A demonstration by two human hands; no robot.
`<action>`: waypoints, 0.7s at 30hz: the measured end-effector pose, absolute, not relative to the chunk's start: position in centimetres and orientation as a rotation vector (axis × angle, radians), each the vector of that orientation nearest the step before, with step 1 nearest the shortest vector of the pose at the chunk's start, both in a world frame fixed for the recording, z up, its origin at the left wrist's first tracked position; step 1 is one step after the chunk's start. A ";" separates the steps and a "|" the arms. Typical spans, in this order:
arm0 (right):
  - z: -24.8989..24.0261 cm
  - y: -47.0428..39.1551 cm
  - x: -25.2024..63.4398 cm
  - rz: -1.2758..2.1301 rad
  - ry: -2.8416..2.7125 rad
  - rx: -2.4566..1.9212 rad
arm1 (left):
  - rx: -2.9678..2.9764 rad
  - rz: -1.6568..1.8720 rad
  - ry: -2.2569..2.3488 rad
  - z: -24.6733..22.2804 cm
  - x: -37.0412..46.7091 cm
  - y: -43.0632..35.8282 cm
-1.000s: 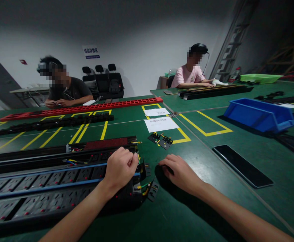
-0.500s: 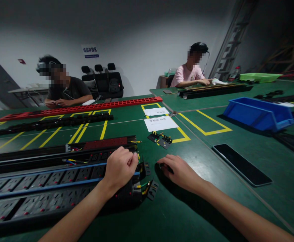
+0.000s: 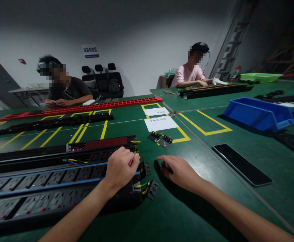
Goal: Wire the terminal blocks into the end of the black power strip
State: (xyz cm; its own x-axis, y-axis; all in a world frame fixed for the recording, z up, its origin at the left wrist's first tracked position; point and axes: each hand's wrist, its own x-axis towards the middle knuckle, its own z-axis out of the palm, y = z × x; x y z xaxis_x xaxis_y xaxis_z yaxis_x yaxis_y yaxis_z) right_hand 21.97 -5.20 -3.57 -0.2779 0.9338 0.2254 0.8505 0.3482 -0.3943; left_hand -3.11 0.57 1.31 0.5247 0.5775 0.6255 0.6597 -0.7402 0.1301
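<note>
My left hand (image 3: 120, 168) is closed in a fist on the right end of a long black power strip (image 3: 48, 188), where loose yellow and green wires (image 3: 143, 188) stick out beside a black end bracket (image 3: 152, 190). My right hand (image 3: 181, 173) lies palm down on the green table (image 3: 187, 215) just right of the strip's end. Its fingers curl loosely over a dark spot; I cannot tell whether that is a small part or shadow. Several small black brackets (image 3: 160, 139) lie beyond both hands.
A phone (image 3: 241, 164) lies face up at right, a blue bin (image 3: 259, 114) beyond it. Two paper sheets (image 3: 160, 123) sit in a yellow-taped box. A red strip (image 3: 81, 108) and black strips (image 3: 51, 122) cross the far table. Two co-workers (image 3: 66, 90) (image 3: 189, 75) sit opposite.
My right hand has slid a little forward and left, with its fingers stretched out further. My left hand stays on the strip's end.
</note>
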 end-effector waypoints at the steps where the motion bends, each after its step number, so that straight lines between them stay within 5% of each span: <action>1: -3.5 -5.2 21.9 0.265 -2.203 -1.578 | -2.635 -1.008 -1.077 1.3 -3.1 0.6; 21: -4.1 -5.5 22.1 0.155 -2.329 -1.502 | -2.631 -0.990 -1.086 1.2 -3.1 0.6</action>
